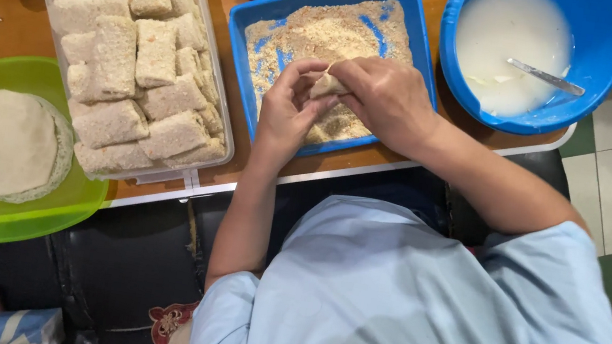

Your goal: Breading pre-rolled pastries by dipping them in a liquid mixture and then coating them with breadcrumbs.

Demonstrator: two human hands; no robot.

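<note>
Crumbed roll (pixel 328 85) (soft, pale) is pinched between left hand (pixel 288 110) and right hand (pixel 388 100) over the blue tray (pixel 413 31) of coarse breadcrumbs, beside the round batter bowl (pixel 597 85).

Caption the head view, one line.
Both hands, left hand and right hand, press a roll over the blue crumb tray.

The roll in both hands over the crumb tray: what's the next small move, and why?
Probably lay the roll down in the crumbs of the blue tray and turn it. Both the left hand and right hand pinch it just above the crumbs, and its visible end looks pale and barely coated.
</note>
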